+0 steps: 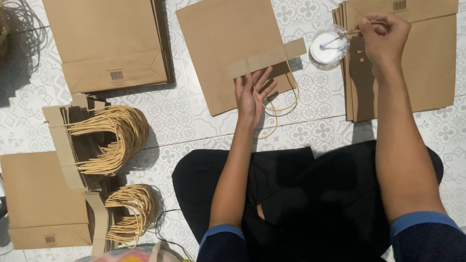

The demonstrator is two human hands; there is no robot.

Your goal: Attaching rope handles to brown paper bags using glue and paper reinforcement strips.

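On the patterned tile floor [194, 121], before our crossed legs, we take the flat brown paper bag [218, 48] at centre as our landmark.

Hands: two. Our left hand [252, 92] lies open, fingers spread, pressing down on the bag's near edge over a paper strip [267, 57] with its cord handle [276, 104] looping towards us. Our right hand [383, 34], to the right of the bag, is closed around a thin stick [342, 35] whose tip rests in a small clear dish of white glue [329, 48].

Count, placed from the landmark:
- Loose flat bag under hand: one.
- Bag stacks: one to its right [412, 73], one to its left [107, 43], one far left and nearer us [39, 199]. The number of bags in each cannot be told.
- Bundles of strip-and-cord handles: two, left of the bag and nearer us, upper [104, 138] and lower [128, 211].
- Glue dish: one. Stick: one.
- Dark coil of cord at the far left corner [19, 29]: one, partly cut off.

Risks, as we judge them: glue could drip from the stick onto the right stack or the tiles as it crosses over; the dish sits against that stack's edge and could tip if knocked; the strip lies askew and may set crooked if our pressing hand slips.
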